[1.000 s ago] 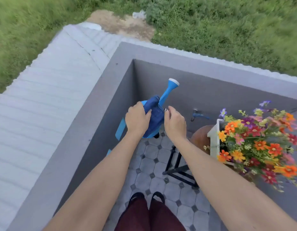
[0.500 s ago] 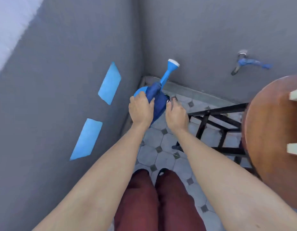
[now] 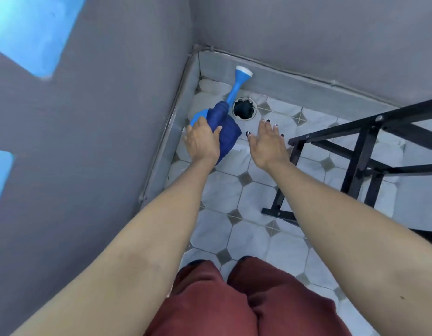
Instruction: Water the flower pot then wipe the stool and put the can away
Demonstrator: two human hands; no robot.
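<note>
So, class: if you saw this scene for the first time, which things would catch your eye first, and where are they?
First, the bright blue plastic watering can with a dark blue cloth draped over it, low in the corner of the grey walls, under the left hand. Next, the open right hand spread above the white tiled floor, beside the round dark drain hole. The black metal stool frame stands at the right.

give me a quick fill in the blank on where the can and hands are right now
The left hand rests on the blue watering can, while the right hand is ____.
The can's spout points toward the ____ of the two grey walls.
Beside the spout, the floor drain is a dark ____ hole.

Missing: open; corner; round
</note>
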